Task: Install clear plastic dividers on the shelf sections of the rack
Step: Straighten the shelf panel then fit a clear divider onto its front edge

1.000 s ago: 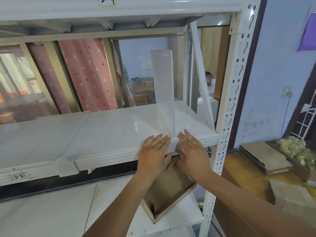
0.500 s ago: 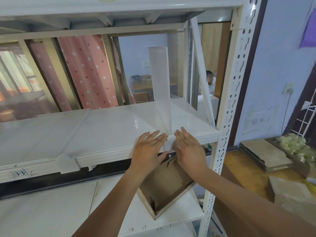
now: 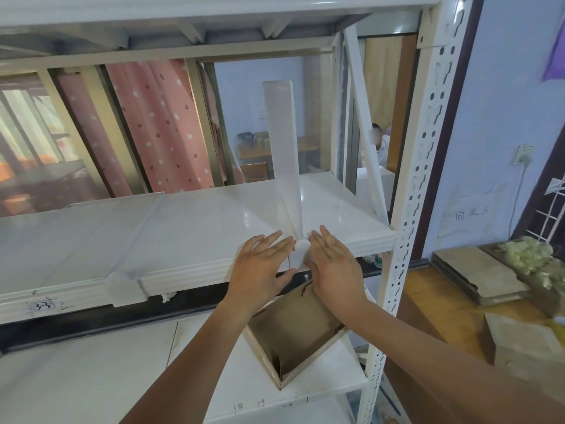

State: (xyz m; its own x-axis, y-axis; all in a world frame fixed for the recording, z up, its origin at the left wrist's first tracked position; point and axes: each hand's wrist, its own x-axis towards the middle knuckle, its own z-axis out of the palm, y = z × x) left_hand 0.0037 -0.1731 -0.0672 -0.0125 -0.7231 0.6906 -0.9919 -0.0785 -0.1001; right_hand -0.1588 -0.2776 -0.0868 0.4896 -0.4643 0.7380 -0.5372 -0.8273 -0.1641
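A clear plastic divider (image 3: 282, 142) stands upright on the white shelf (image 3: 183, 228) of the rack, running from the front edge to the back. Its rounded front tab (image 3: 301, 254) hangs over the shelf's front lip. My left hand (image 3: 260, 267) lies flat with straight fingers on the shelf edge just left of the tab. My right hand (image 3: 331, 263) lies flat just right of it, fingers straight, touching the divider's base. A second clear divider clip (image 3: 125, 290) sits on the front lip further left.
An open cardboard box (image 3: 293, 335) sits on the lower shelf under my hands. The rack's perforated white upright (image 3: 412, 191) stands at the right. Beyond it a wooden table (image 3: 452, 304) carries flat boards and boxes. A person sits behind the rack.
The view has shifted slightly; both hands stay flat beside the divider's front tab, with no clear movement of the divider.
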